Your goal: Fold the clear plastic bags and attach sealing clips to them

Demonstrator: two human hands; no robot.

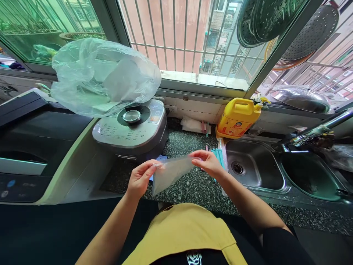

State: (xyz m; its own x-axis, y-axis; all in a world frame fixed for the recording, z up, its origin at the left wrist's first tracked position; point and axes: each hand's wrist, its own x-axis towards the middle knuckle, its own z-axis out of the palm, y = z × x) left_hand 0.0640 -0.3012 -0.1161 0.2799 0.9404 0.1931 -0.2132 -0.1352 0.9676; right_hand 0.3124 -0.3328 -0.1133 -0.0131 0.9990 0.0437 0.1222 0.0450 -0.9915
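Observation:
A frosted, see-through plastic bag (172, 171) is stretched between my hands above the speckled dark countertop (187, 143). My left hand (140, 178) pinches its upper left corner between thumb and fingers. At the other end, my right hand (209, 163) grips the upper right corner. The bag looks flat, and I see nothing inside it. Behind my right hand lie several teal sticks or clips (218, 156), partly covered by the hand. A bluish paper or packet (162, 157) shows partly behind the bag.
A rice cooker (129, 129) stands at the back left, with a large crumpled plastic bag (104, 77) over it. Left of that is a dark-lidded appliance (41, 136). A yellow jug (238, 116) stands behind the steel sink (255, 165). A white packet (191, 124) lies by the wall.

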